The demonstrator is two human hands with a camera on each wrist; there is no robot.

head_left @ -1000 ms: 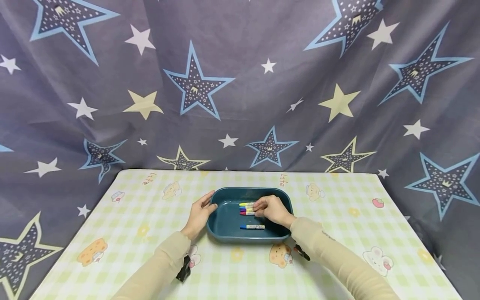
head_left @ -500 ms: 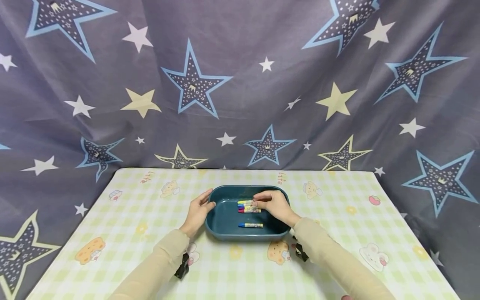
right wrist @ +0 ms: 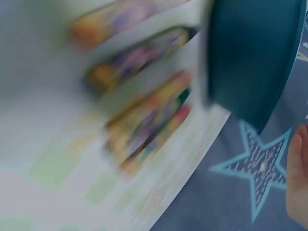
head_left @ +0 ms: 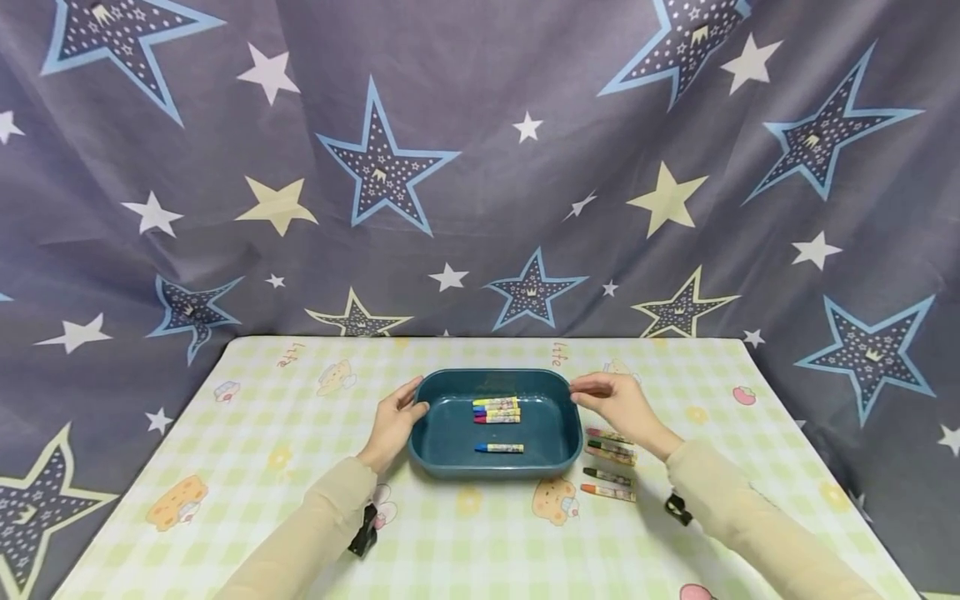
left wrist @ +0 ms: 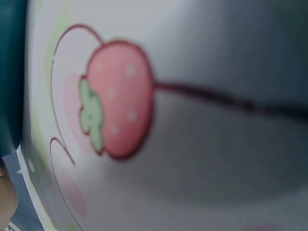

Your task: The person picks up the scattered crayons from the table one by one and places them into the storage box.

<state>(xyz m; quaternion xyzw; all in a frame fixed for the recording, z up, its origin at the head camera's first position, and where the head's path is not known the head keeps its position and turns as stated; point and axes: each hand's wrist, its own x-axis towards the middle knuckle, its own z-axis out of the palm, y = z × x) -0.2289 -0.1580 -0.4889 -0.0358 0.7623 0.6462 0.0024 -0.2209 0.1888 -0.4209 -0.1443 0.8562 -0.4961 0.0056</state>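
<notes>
Glossy teal tray (head_left: pixel 452 437): a smooth rounded rectangle with raised walls, set at six o'clock in the head view.
Bundle of paper-wrapped crayons (head_left: pixel 498 410): slim sticks packed side by side on the tray's floor, just toward twelve o'clock of its centre; we see yellow, blue and red tips at nine o'clock, too small to count surely.
Lone blue crayon (head_left: pixel 500 448): also inside, lying apart from the bundle on its six o'clock side.
Outer crayons (head_left: pixel 609 477): orange-, dark green- and pink-tipped sticks on the cloth, at four o'clock from the tray.
Left hand (head_left: pixel 393 423): at nine o'clock, grasping the rim, thumb at its top edge.
Right hand (head_left: pixel 618 407): at two o'clock, loose and unclenched; we cannot tell whether its fingertips touch the rim.
Green-and-white checked tablecloth (head_left: pixel 262 467): flat, printed with cartoon figures.
Grey-purple fabric backdrop (head_left: pixel 480 50): softly creased, star-patterned.
Left wrist view: we get a large printed strawberry (left wrist: pixel 120 98), with only slivers of tray and hand toward nine o'clock; the grasp shows in the head view alone.
Right wrist view: though blurred, it shows us the colourful wrapper patterns and three outer crayons clustered together; the tray's contents are hidden here.
</notes>
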